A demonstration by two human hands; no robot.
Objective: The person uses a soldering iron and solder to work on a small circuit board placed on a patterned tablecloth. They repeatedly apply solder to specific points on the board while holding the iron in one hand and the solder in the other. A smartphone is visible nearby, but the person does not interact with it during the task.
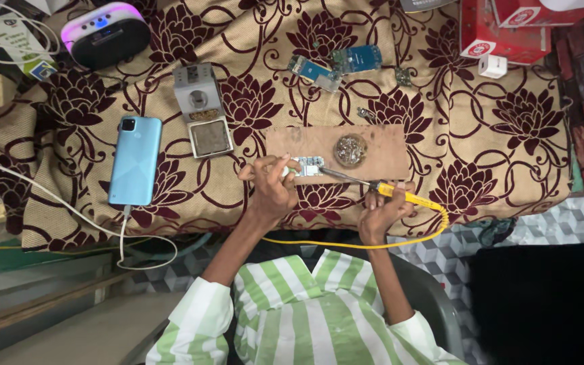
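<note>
Step in hand: soldering work on a small circuit board (307,165), by the look of it
Left hand (273,182): fingers closed on the board's near edge, pinning it to the wooden board (380,145)
Right hand (383,209): clenched round the yellow soldering iron (400,195), tip lying just beside the circuit board
Where it lies: on the wooden board atop the flowered cloth (495,135) of the desk, near a tin of solder wire (350,150)
Nearby: blue phone (134,161) on a white cable, iron stand (201,108), spare boards (336,64)
Next move calls for: a steady tip on the joint, the board kept still

Circuit board (307,165) on plank (292,140) — phone (135,161) left
</note>
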